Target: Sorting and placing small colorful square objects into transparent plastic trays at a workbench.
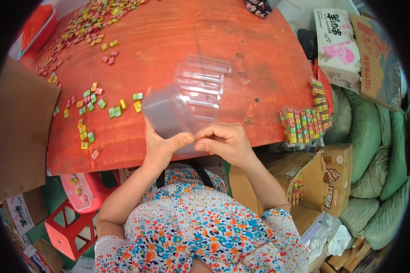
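Observation:
Over the near middle of the red table, my left hand is closed around a stack of clear plastic trays, its thumb on the near side. Long slotted compartments of the clear plastic fan out past the stack, blurred by motion. My right hand pinches at the stack's near right edge, thumb and fingertips together close to my left thumb. Where one tray ends and another begins, I cannot tell. Small wrapped candies in green, yellow and red lie loose to the left of my hands.
A large heap of candies covers the far left of the red table. Filled trays sit at its right edge. An open carton stands below right, beside green sacks. Red stool and pink bin are lower left.

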Motion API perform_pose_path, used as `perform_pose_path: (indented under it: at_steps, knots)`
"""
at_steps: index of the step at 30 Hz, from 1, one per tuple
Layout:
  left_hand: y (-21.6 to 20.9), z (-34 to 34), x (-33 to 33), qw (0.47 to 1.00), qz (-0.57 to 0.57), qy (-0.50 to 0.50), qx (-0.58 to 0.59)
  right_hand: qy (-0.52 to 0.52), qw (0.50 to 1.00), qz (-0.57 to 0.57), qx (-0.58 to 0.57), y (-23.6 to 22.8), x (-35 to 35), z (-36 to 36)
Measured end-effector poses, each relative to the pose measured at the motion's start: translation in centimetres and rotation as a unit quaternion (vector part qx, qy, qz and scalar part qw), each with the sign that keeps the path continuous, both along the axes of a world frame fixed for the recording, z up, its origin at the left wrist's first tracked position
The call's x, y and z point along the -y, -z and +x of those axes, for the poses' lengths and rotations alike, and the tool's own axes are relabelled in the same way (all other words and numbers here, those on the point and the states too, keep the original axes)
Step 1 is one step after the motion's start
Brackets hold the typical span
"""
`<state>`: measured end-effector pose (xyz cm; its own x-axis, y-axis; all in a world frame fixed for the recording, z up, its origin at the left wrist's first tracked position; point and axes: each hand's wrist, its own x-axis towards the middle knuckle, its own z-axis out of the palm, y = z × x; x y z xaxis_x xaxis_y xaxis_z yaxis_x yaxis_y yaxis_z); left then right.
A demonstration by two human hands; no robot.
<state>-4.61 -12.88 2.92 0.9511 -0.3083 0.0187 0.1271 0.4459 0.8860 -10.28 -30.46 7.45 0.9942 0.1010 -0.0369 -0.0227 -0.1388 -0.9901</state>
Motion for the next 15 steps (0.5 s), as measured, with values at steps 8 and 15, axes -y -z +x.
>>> perform_pose_path:
  at_steps: [8,15]
  knots:
    - [0.2,4.2,2.1,0.997,-0.023,-0.022,-0.064,0.137,0.957,-0.173,0.190,0.7,5.2,7.1]
    - [0.5,5.3,3.1,0.996,-0.030,-0.047,-0.066,0.072,0.617,-0.659,0.424,7.0,14.0,18.6]
